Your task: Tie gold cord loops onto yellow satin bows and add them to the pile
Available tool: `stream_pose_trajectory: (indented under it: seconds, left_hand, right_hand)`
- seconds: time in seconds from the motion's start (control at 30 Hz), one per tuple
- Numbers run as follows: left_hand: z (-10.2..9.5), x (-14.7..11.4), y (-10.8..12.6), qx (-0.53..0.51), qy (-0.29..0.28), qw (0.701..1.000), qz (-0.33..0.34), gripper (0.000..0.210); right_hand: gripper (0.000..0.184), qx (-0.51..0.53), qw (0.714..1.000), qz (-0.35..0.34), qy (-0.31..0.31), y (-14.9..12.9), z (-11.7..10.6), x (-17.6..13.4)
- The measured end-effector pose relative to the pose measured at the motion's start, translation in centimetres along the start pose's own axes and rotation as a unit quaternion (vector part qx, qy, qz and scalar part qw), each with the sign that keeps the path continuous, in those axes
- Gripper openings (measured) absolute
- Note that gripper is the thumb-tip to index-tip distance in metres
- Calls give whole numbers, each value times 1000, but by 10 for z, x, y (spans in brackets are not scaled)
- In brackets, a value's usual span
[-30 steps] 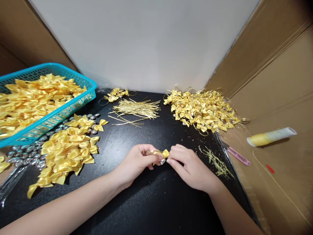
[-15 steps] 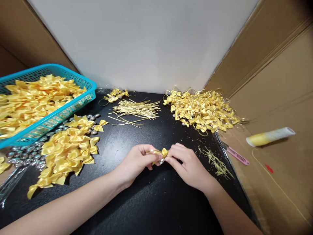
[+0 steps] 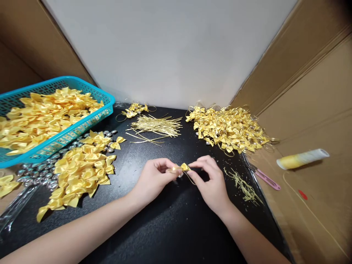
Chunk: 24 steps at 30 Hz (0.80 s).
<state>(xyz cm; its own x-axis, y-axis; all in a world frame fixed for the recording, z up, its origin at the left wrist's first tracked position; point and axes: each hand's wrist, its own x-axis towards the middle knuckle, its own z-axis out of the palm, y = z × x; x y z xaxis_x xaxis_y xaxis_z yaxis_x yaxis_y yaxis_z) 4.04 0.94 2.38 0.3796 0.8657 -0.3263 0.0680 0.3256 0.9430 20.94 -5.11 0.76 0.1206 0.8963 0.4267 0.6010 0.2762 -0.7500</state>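
Above the black table, my left hand [image 3: 157, 176] pinches a small yellow satin bow [image 3: 185, 167] between thumb and fingers. A shiny silver bead partly shows under the left fingertips. My right hand [image 3: 211, 183] is closed at the bow's right end, thumb and index finger on its edge. A thin gold cord [image 3: 190, 179] hangs in a curve below the bow, toward the right thumb. Left of my hands lies a loose heap of yellow bows [image 3: 82, 172], with silver beads [image 3: 41, 170] beside it. Beyond my hands is a bundle of gold cords [image 3: 158, 126].
A turquoise basket [image 3: 79, 126] full of bows stands at the left. Finished-looking bows with cord loops [image 3: 228, 128] are piled back right, a smaller group [image 3: 134, 109] back left. Cord scraps [image 3: 244, 187], a pink-handled tool [image 3: 266, 179] and a yellow-white roll [image 3: 302, 158] lie right.
My right fingers have shifted and spread slightly at the bow's right end. A curve of gold cord now shows below the bow. The whole view has shifted a little.
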Motion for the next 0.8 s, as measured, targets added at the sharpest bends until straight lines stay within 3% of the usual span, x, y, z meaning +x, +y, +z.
stream_pose_trajectory:
  seconds: [0.07,0.17,0.37,0.53,0.8]
  left_hand:
    - [-2,3,-3,24,32,999,24,20]
    - [-3,4,-7,60,45,995,61,21]
    - [-1,-3,-12,125,19,983,131,16]
    - [-1,-6,-14,200,12,961,193,11]
    - [3,-5,-10,164,11,976,144,11]
  right_hand:
    - [6,-40,997,-49,54,-4,1,-3]
    - [9,-72,989,-120,52,-10,5,-9]
    - [15,-115,990,-61,57,-13,18,-11]
    - [15,-141,986,-66,61,-12,18,-9]
    - [15,-142,985,-70,61,-9,22,-13]
